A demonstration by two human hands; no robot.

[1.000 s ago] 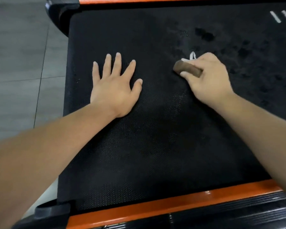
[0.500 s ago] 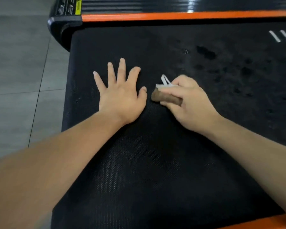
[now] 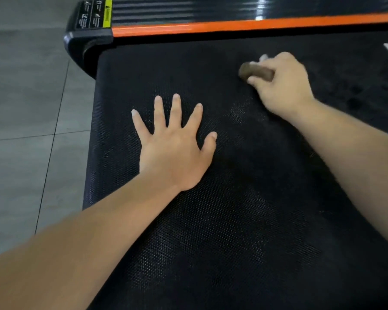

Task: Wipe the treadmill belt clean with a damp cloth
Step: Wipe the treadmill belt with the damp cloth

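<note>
We are resting our left hand flat and spread on the belt, holding nothing, near its left edge. Our right hand is gripping the brown cloth, curled round it, and pressing it onto the belt near the far edge.

The person shows two arms and two hands. The left arm is bare all the way from the wrist to the edge of the picture, and it looks big and soft close to the camera. The right arm is bare too. The left hand has five fingers with short, neat nails. The right hand looks blurry, so its nails cannot be made out.
</note>
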